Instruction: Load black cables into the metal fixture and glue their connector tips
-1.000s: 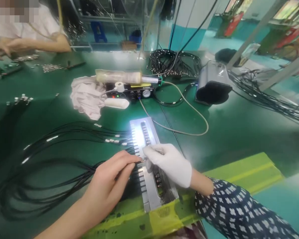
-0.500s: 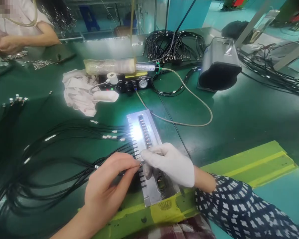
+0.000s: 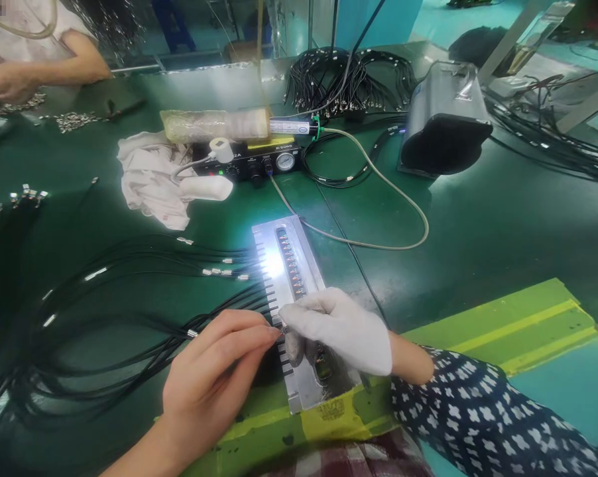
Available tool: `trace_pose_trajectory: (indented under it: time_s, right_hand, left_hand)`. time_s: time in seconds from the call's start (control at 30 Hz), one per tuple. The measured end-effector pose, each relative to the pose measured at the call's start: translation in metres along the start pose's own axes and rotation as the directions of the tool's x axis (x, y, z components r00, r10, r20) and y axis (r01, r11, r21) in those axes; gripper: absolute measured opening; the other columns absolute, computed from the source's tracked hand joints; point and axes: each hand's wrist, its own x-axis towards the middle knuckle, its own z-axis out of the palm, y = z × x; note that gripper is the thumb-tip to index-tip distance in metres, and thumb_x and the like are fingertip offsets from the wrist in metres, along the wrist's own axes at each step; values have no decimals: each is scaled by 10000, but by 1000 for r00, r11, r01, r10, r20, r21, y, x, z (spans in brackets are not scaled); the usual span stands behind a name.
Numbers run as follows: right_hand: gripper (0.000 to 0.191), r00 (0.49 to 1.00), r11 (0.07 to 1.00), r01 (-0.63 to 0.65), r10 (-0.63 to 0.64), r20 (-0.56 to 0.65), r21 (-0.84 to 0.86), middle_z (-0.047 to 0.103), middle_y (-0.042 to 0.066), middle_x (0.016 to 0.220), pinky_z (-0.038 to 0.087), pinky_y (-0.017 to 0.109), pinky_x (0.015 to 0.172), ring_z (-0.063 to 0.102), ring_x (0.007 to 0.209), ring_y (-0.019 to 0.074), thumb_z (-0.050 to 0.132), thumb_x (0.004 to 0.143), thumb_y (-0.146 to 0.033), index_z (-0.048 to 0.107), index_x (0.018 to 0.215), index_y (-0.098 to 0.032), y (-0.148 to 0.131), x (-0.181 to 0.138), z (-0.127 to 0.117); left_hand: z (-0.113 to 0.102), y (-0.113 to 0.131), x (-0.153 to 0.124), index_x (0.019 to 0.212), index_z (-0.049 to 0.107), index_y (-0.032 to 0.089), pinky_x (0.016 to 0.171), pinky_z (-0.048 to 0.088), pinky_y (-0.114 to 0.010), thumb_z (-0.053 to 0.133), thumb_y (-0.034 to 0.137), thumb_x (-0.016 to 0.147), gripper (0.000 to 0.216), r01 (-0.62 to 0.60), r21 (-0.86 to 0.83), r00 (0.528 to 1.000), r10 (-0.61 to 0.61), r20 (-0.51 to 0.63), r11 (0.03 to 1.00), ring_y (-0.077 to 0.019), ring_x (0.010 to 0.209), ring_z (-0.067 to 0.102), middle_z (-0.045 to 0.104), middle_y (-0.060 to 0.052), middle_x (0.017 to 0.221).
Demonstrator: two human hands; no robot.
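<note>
A metal slotted fixture (image 3: 303, 377) lies before me, with a row of small connector ends in its long opening. Thin black cables (image 3: 229, 301) run from the slots on its left side. Over that slotted edge my bare left hand (image 3: 224, 371) is closed in a pinch on a black cable, its tip mostly hidden by the fingers. My right hand (image 3: 341, 331), in a white glove with dark-stained fingertips, is closed over the fixture's middle. Its fingertips meet those of my left hand, and what they grip is too small to make out.
Behind the fixture stand a black control box (image 3: 249, 165) with a gauge, a syringe dispenser (image 3: 292, 127) with a hose, and a white cloth (image 3: 152, 179). A grey machine (image 3: 443, 119) sits right of a cable bundle (image 3: 346, 83). Another person's hands (image 3: 10, 79) work at far left.
My left fingertips have shifted slightly down and left, and the small metal tip seen between the hands is now hidden. The gloved hand stays nearly in place. The view has shifted a little.
</note>
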Motion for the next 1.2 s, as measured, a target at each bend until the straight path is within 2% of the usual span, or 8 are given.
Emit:
trace_pose_trajectory:
  time_s: [0.23,0.4,0.57,0.67,0.77,0.93,1.03,1.2]
  right_hand:
    - [523,998,999,39,-38,54,-20,679,27,715,482,226,633,586,634,111,612,936,-602,650,666,-156,4,0,-1]
    - [509,995,992,75,-68,70,-100,686,29,762,476,225,670,579,681,108,529,1005,-540,664,706,-152,6,-2,-2]
    - [483,994,995,73,-66,90,-75,699,30,793,483,223,680,593,697,110,523,1016,-525,675,745,-155,8,-2,-3]
    - [514,994,995,72,-65,90,-75,700,32,789,484,221,677,591,693,111,525,1002,-569,673,736,-155,8,-2,-3]
    - [502,995,993,76,-69,75,-90,696,23,765,469,212,651,579,672,103,534,994,-559,665,725,-156,7,-2,-2]
    - [418,1000,975,3,-3,0,-223,677,17,724,446,232,603,560,644,114,531,979,-461,673,727,-160,6,-2,3]
    - [428,1000,958,-20,15,-18,-286,682,20,731,455,245,602,566,639,119,532,971,-483,684,732,-162,6,-2,5]
    - [462,999,953,-31,26,-21,-303,684,23,724,457,254,602,566,634,122,535,970,-512,687,703,-167,6,-3,5]
  left_hand:
    - [-3,-3,-2,1099,659,235,722,571,-234,573,-63,854,395,-44,24,999,43,29,999,-131,852,665,683,-23,941]
    - [-6,-8,-3,1106,657,210,749,573,-263,559,-100,808,441,-117,65,992,113,59,991,-137,854,651,665,-42,980]
    - [-5,-11,-4,1095,649,185,742,573,-295,556,-108,784,437,-185,73,982,181,57,980,-157,855,641,656,-63,967]
    - [-2,-9,-5,1093,631,206,728,565,-278,566,-101,799,430,-121,31,992,120,27,992,-145,830,639,666,-41,938]
    - [2,-6,-4,1120,606,217,727,554,-268,623,-22,825,381,-4,-40,1000,4,6,999,-149,845,636,663,-29,925]
    - [2,5,2,960,605,215,625,485,-232,625,70,888,163,180,-112,981,-170,97,977,-117,737,573,599,5,813]
    - [0,10,3,918,617,218,632,470,-230,590,68,917,152,233,-161,969,-215,125,959,-110,736,555,587,10,807]
    - [1,12,3,883,608,223,636,460,-219,526,78,956,182,273,-161,960,-258,105,948,-96,730,543,565,20,790]
